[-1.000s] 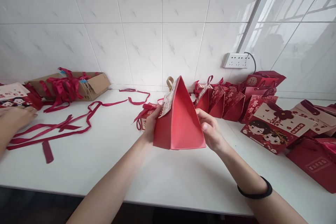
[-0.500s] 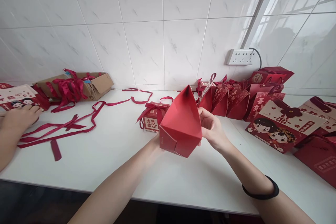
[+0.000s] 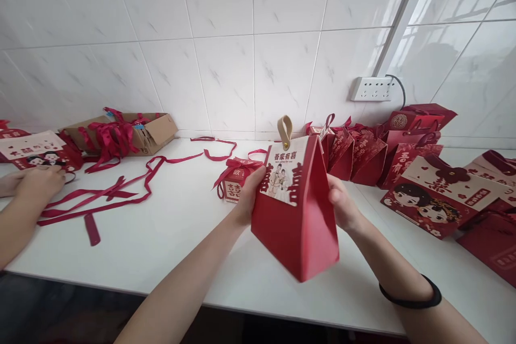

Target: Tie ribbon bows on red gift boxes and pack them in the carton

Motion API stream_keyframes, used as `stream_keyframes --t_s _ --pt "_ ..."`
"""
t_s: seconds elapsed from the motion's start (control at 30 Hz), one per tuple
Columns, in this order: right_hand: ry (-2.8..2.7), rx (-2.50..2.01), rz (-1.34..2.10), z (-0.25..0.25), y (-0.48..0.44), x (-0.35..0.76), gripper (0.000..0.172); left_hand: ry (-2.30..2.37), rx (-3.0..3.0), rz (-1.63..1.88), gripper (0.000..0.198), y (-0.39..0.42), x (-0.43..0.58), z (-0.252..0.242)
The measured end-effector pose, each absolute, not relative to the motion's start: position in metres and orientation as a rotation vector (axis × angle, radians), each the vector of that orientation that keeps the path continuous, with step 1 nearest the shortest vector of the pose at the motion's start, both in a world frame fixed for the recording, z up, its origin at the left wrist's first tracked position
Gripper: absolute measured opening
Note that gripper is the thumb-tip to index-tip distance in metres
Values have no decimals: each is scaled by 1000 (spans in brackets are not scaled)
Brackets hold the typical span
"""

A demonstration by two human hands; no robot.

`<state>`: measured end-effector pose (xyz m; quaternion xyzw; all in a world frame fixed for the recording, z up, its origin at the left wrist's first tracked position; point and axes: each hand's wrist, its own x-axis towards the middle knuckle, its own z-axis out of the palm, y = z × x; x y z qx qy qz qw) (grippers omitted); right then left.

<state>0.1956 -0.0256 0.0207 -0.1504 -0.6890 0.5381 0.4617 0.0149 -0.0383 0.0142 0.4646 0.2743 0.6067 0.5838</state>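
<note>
Through the head camera I count two hands of the person's own, apart from each other, both clamped on one red gift box (image 3: pixel 298 226) between them. The left hand (image 3: pixel 248 196) grips its left edge; the right hand (image 3: pixel 342 201) holds its right side. The box bears one tan loop handle (image 3: pixel 287 142) and one printed flap (image 3: pixel 282 172) showing two figures. I can't tell whether its base touches the table (image 3: pixel 169 247).

Just beyond the left hand I see one small ribbon-tied box (image 3: pixel 233 190). Farther left of it lie one dark-red strap (image 3: pixel 92 229), tangled ribbons (image 3: pixel 157 160) I can't count, and one cardboard box (image 3: pixel 159 131) with more ribbon. Past those, I make out two of a co-worker's hands (image 3: pixel 40 183) at one printed box (image 3: pixel 48 158).

Right of the right hand stands one box with two cartoon faces (image 3: pixel 423 209), among red boxes overlapping too much to count.
</note>
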Motion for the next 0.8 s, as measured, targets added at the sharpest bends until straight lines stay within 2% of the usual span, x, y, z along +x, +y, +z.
stream_keyframes --t_s 0.1,0.17,0.3,0.47,0.57,0.7,0.8 --pt "-1722 -498 1230 26 -20 205 28 736 1384 1635 34 -39 16 13" --pt "-1696 -540 1213 28 -18 207 23 813 1550 1721 35 -38 16 8" --pt "-1467 -696 1049 28 -16 204 21 896 1864 1708 40 -34 16 -2" --pt "-1224 -985 593 22 -7 199 25 854 2405 2070 49 -33 19 -5" --pt "-1293 -1146 369 13 0 192 22 763 2601 2041 39 -38 25 -7" --pt "-1675 -1100 514 -3 -2 178 12 596 2788 1837 27 -45 34 -14" --pt "-1832 -1003 692 -14 -12 166 16 471 2815 1830 28 -48 39 -16"
